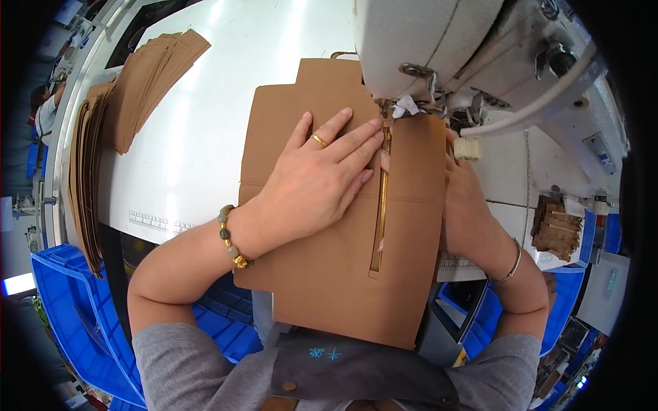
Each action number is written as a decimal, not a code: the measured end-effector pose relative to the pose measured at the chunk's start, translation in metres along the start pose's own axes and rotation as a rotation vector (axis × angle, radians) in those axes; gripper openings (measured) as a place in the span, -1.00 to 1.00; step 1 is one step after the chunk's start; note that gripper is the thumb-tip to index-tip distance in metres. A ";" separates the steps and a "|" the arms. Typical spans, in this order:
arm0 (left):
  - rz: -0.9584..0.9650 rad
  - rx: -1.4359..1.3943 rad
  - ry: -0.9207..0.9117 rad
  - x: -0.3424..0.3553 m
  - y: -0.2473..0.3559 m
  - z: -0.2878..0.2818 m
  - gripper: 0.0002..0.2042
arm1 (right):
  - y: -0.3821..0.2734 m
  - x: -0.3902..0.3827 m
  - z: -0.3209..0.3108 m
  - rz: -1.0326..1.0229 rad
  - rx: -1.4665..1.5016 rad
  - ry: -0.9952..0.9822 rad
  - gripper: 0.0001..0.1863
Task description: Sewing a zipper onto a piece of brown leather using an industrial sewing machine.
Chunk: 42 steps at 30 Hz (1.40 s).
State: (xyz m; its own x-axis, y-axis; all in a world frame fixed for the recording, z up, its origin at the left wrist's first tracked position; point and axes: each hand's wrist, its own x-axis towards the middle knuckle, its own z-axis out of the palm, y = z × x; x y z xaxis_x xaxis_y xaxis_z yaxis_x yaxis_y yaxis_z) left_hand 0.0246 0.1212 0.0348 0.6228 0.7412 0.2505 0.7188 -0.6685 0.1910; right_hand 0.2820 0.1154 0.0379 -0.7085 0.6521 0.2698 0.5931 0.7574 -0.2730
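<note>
A brown leather-like panel (pixel 329 274) with notched corners lies under the sewing machine head (pixel 425 68). A long narrow slot in it shows a gold-toothed zipper (pixel 384 188), whose upper end is just below the presser foot (pixel 386 109). My left hand (pixel 322 164) rests flat on the panel with its fingers spread, fingertips beside the slot's upper end and close to the foot. My right hand (pixel 466 198) is at the panel's right edge, its fingers mostly hidden beneath it. Skin-coloured patches show through the slot; I cannot tell for certain whether they are fingertips.
Fanned brown pieces (pixel 147 82) lie on the white table at the far left, with more brown pieces (pixel 86 178) hanging over its edge. A bundle of small brown pieces with zippers (pixel 556 229) lies at right. Blue crates (pixel 75 308) stand below. A white hose (pixel 534 113) curves beside the machine.
</note>
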 end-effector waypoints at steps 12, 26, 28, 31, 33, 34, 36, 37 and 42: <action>0.005 0.001 -0.018 0.000 0.001 0.000 -0.51 | -0.001 -0.001 0.001 0.015 0.014 -0.010 -0.20; 0.065 0.074 -0.053 0.009 -0.003 -0.010 -0.52 | -0.003 0.000 0.000 0.035 0.022 -0.007 -0.32; 0.086 0.053 -0.033 0.011 -0.004 -0.011 -0.55 | -0.004 0.000 -0.001 0.030 0.007 -0.007 -0.32; 0.105 0.070 -0.001 0.012 -0.004 -0.011 -0.57 | -0.004 0.000 -0.003 0.061 0.048 -0.048 -0.30; 0.107 0.046 0.024 0.014 -0.006 -0.010 -0.59 | -0.004 0.001 -0.005 0.085 0.096 -0.056 -0.29; 0.112 0.012 0.046 0.014 -0.007 -0.010 -0.61 | -0.003 0.001 -0.006 0.108 0.152 -0.063 -0.29; 0.114 0.009 0.056 0.015 -0.007 -0.010 -0.62 | -0.001 0.003 -0.009 0.095 0.199 -0.089 -0.26; 0.117 0.006 0.065 0.016 -0.008 -0.010 -0.64 | 0.000 0.004 -0.010 0.101 0.241 -0.122 -0.24; 0.117 -0.019 0.061 0.016 -0.006 -0.012 -0.62 | 0.010 0.003 -0.035 0.182 0.186 -0.205 -0.57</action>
State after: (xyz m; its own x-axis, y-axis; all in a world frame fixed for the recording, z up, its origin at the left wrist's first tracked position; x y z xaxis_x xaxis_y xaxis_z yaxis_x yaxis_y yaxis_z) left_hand 0.0264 0.1366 0.0492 0.6813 0.6536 0.3295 0.6363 -0.7514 0.1748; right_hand 0.2993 0.1262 0.0679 -0.6709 0.7414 0.0153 0.6503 0.5981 -0.4685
